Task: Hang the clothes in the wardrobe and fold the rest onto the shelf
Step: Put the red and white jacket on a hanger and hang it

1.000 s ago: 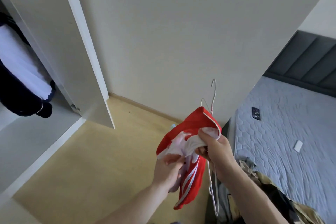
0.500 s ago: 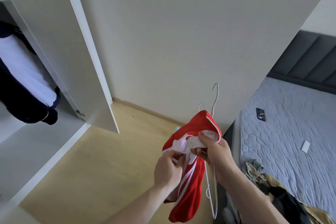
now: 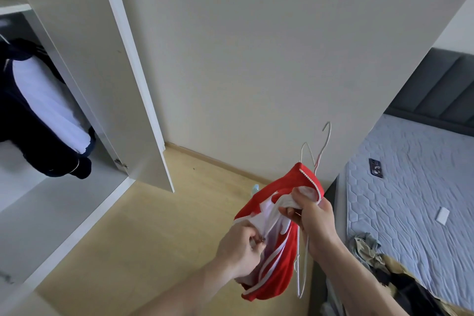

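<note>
One dark-and-white jacket (image 3: 38, 110) already hangs in the wardrobe (image 3: 84, 84); the red track jacket (image 3: 277, 259) is bunched between both hands, not yet hung; left hand (image 3: 241, 244) pinches its zip edge; right hand (image 3: 313, 215) grips collar and white wire hanger (image 3: 320, 151); a clothes pile (image 3: 372, 249) beyond the right fingers waits on the bed (image 3: 410, 187).

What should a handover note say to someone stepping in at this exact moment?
Left hand: pinches the red garment at its white inner edge.
Right hand: grips the garment's upper part together with the white wire hangers, hooks sticking up behind it.
Wardrobe: door open, one dark and white garment already hanging inside.
Bed: pile of clothes at its near edge, still unsorted.
Left: get the red garment onto a hanger, hang it, then work through the pile.
</note>
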Available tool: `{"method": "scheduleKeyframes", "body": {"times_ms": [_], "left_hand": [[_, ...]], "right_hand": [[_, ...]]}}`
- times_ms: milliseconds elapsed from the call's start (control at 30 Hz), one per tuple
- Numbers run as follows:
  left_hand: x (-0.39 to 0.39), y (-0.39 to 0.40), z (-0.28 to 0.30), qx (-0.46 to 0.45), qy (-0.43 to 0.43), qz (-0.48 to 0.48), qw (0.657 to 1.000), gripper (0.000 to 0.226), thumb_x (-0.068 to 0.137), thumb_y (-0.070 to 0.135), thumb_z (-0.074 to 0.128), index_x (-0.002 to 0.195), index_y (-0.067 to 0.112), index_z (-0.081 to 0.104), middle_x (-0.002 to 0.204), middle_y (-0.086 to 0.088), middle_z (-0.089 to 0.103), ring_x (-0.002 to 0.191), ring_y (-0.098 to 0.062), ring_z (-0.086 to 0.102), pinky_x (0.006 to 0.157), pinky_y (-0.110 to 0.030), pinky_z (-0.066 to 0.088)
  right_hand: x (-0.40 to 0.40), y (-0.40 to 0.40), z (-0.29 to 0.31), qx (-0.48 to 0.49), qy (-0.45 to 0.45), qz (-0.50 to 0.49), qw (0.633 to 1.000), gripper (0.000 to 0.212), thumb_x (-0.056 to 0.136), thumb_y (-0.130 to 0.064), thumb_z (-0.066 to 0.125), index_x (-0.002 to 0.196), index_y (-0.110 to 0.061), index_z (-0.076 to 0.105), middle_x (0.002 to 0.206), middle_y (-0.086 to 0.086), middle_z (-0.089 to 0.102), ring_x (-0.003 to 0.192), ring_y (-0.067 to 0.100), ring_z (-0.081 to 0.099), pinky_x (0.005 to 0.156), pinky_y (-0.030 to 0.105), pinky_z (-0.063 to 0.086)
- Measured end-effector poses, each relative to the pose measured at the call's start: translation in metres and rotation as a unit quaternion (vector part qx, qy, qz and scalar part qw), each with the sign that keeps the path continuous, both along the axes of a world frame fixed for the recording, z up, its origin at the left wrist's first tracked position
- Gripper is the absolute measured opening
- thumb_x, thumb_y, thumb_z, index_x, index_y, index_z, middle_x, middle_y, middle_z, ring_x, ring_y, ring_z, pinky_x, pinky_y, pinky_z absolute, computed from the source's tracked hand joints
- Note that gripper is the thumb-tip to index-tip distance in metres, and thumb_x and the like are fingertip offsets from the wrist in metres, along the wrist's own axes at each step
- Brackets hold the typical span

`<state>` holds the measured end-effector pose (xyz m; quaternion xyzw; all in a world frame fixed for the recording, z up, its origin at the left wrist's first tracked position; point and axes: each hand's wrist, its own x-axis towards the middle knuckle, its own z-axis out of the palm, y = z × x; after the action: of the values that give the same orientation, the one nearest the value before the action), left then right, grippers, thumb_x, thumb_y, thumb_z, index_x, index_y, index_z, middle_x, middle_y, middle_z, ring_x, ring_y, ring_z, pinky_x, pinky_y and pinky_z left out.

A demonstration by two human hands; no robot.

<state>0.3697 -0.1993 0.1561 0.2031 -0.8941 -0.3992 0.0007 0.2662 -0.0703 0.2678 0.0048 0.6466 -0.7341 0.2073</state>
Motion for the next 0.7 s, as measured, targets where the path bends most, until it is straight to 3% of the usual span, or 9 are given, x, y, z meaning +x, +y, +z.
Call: {"method": "scheduleKeyframes", "body": {"times_ms": [100,200,300,367,433,500,600,700], "left_hand": [[0.001,-0.003,-0.005,0.049,0.012,-0.019,0.999,0.021,0.09,0.036,0.072,0.072,0.034,0.061,0.12,0.022,0.051,0.102,0.003,0.056,0.081,0.0,0.037],[0.003,-0.006,-0.005,0.097,-0.025,-0.036,0.994,0.025,0.088,0.039,0.073,0.066,0.034,0.062,0.117,0.027,0.05,0.102,0.015,0.051,0.079,0.008,0.03],[0.009,-0.011,-0.004,0.079,-0.037,-0.069,0.994,0.024,0.086,0.045,0.074,0.068,0.033,0.064,0.119,0.027,0.051,0.105,0.006,0.054,0.086,-0.001,0.036],[0.016,-0.007,-0.006,0.021,-0.017,-0.119,0.993,0.023,0.085,0.047,0.072,0.072,0.028,0.067,0.13,0.025,0.049,0.114,0.0,0.055,0.095,-0.018,0.046],[0.025,0.004,-0.008,-0.031,0.01,-0.146,0.989,0.022,0.085,0.052,0.069,0.075,0.033,0.066,0.135,0.03,0.043,0.121,0.003,0.048,0.096,-0.022,0.047],[0.032,0.018,-0.01,-0.016,0.057,-0.113,0.992,0.023,0.085,0.057,0.064,0.074,0.037,0.06,0.129,0.034,0.041,0.123,0.007,0.043,0.094,-0.014,0.043],[0.034,0.027,-0.009,0.099,0.119,-0.009,0.988,0.019,0.085,0.042,0.069,0.071,0.038,0.058,0.112,0.019,0.054,0.109,0.001,0.055,0.09,-0.009,0.042],[0.025,0.026,-0.004,0.13,0.064,0.004,0.989,0.024,0.087,0.035,0.072,0.067,0.036,0.058,0.096,0.018,0.059,0.092,0.008,0.056,0.075,-0.006,0.042]], "right_hand": [[0.006,-0.003,-0.002,-0.006,0.037,-0.001,0.999,0.029,0.099,-0.009,0.061,0.074,-0.011,0.076,0.079,0.016,0.075,0.07,0.023,0.074,0.062,0.028,0.059],[0.007,-0.002,-0.003,-0.002,0.067,0.0,0.998,0.029,0.098,-0.008,0.06,0.074,-0.016,0.075,0.079,0.014,0.076,0.076,0.028,0.077,0.062,0.031,0.06],[0.002,0.002,-0.01,0.046,0.101,0.008,0.994,0.02,0.094,-0.012,0.06,0.075,-0.013,0.068,0.073,0.012,0.072,0.07,0.028,0.072,0.062,0.035,0.059],[-0.003,0.003,-0.014,0.086,0.13,0.01,0.988,0.017,0.09,-0.013,0.06,0.073,-0.013,0.062,0.065,0.007,0.065,0.062,0.022,0.063,0.058,0.036,0.054],[-0.01,0.003,-0.014,0.112,0.158,-0.001,0.981,0.014,0.088,-0.018,0.06,0.074,-0.015,0.061,0.06,0.004,0.061,0.056,0.018,0.059,0.054,0.036,0.052],[-0.017,0.003,-0.011,0.11,0.171,-0.026,0.979,0.01,0.085,-0.021,0.059,0.077,-0.015,0.061,0.058,0.002,0.061,0.052,0.017,0.058,0.051,0.035,0.051],[-0.02,0.004,-0.008,0.079,0.183,-0.055,0.978,0.01,0.084,-0.016,0.055,0.077,-0.013,0.061,0.055,0.001,0.062,0.052,0.015,0.057,0.048,0.029,0.049],[-0.008,-0.001,-0.012,0.048,0.199,-0.039,0.978,0.02,0.083,-0.012,0.053,0.063,-0.016,0.056,0.05,0.012,0.06,0.047,0.018,0.052,0.047,0.028,0.046]]}}
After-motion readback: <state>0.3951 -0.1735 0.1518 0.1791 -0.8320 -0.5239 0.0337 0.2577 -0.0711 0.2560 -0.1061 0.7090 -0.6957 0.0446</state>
